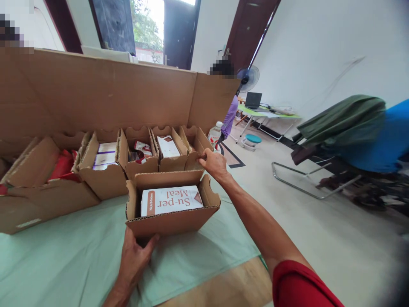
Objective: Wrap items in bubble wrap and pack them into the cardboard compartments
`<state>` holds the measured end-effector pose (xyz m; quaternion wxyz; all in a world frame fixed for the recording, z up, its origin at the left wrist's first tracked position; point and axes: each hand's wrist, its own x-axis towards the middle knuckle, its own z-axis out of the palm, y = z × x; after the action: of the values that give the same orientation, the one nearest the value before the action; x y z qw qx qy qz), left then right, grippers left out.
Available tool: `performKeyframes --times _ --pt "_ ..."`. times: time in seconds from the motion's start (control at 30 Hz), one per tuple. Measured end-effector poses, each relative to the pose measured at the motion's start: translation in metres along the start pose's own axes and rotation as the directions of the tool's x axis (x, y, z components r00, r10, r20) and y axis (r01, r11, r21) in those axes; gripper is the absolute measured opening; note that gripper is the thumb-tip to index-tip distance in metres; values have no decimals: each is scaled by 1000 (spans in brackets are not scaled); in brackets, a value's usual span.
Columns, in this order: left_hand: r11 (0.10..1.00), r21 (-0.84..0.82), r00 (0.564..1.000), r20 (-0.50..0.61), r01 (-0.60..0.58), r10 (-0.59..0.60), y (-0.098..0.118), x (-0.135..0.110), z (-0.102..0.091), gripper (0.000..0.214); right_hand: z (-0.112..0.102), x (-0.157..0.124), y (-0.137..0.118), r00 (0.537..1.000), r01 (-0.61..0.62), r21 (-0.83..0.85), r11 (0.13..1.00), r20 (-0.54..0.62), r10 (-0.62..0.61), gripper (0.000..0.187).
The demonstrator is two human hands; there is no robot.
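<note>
In front of me stands a small open cardboard box (172, 226) holding a white "Su-per Meal" carton (172, 201), its lettering upside down to me. My left hand (136, 256) grips the near left corner of this box, thumb along the front face and the other fingers partly hidden. My right hand (215, 164) reaches past it to the rightmost box of the row, a cardboard bin (193, 160), with fingers closed at its near right edge. Inside that bin I see only bare cardboard. A clear bottle (214, 133) with a red-and-white label stands just beyond my right hand.
More cardboard bins (102, 181) line up leftward, holding white cartons, red packets and other packs. Behind them rises a tall cardboard panel (111, 94). Pale green cloth (79, 251) covers the table. Beyond are a person in purple (229, 117), a laptop table and a draped chair (345, 123).
</note>
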<state>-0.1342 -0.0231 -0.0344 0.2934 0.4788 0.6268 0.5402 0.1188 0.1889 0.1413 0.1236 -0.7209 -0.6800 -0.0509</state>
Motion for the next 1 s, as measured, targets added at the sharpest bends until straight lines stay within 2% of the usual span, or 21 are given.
performKeyframes --times 0.1,0.17,0.2,0.27,0.3,0.33,0.4,0.43,0.47,0.53,0.6,0.7,0.8,0.9,1.0 --pt "1000 10 1000 5 -27 27 2 0 -2 69 -2 2 5 999 39 32 999 10 -40 37" --pt "999 14 999 -1 -32 32 4 -1 -3 65 -2 -6 20 997 77 196 977 -17 -75 54" --pt "999 16 999 -3 -31 31 4 -2 -4 62 0 -15 32 995 96 333 938 -25 -93 60" --pt "1000 22 1000 -1 -19 19 4 -4 -4 58 6 -44 59 988 112 629 770 10 -152 62" --pt "1000 26 1000 2 -13 13 4 -5 -4 57 11 -64 73 968 94 731 676 91 -233 58" --pt "1000 28 1000 4 -8 8 4 -7 -4 57 17 -85 84 929 76 790 608 165 -331 54" --pt "1000 26 1000 -2 -4 4 5 -10 -3 57 32 -126 97 806 47 842 537 285 -518 52" --pt "1000 22 1000 -12 -2 3 5 -11 -2 57 39 -144 97 769 19 858 513 316 -555 54" --pt "1000 18 1000 -21 0 0 6 -12 -1 56 46 -158 93 763 -11 877 481 318 -563 58" --pt "1000 4 999 -42 8 -7 8 -10 0 57 56 -172 76 811 -34 891 452 288 -508 61" --pt "1000 -17 998 -54 13 -14 11 -3 0 61 63 -167 55 867 -28 892 451 247 -434 56" --pt "1000 -8 998 -62 10 -11 12 12 -2 66 75 -145 27 900 -17 905 426 200 -388 47" --pt "998 58 996 -94 3 3 10 24 -6 68 95 -135 9 931 7 921 389 136 -338 49" --pt "994 111 994 -111 -1 14 5 25 -9 65 116 -143 -2 972 30 896 443 78 -223 45" --pt "991 131 991 -126 -22 39 1 25 -12 54 128 -154 -6 982 26 873 486 69 -176 35"
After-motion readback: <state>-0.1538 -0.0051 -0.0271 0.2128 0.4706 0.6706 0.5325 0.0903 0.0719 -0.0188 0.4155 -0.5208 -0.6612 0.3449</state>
